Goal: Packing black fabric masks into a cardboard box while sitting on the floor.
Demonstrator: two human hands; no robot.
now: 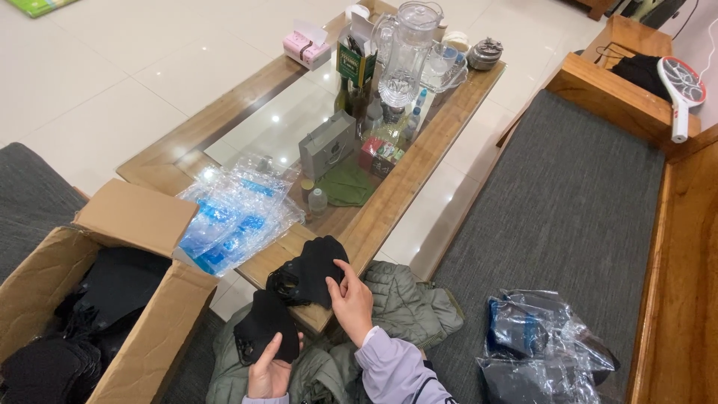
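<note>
My left hand (268,370) holds a black fabric face mask (262,323) from below, thumb up against it. My right hand (350,299) pinches another black mask (314,269) just above, over the near corner of the wooden coffee table (419,161). An open cardboard box (134,224) at my left is filled with more black masks (82,322). A pile of clear plastic bags with blue print (235,213) lies on the table beside the box flap.
The glass-topped table carries a clear pitcher (407,52), glasses, bottles, a pink tissue box (305,46) and a grey carton (327,144). Packed bags (538,337) lie on the grey bench cushion (568,202) at right. An electric swatter (682,93) rests on the bench arm.
</note>
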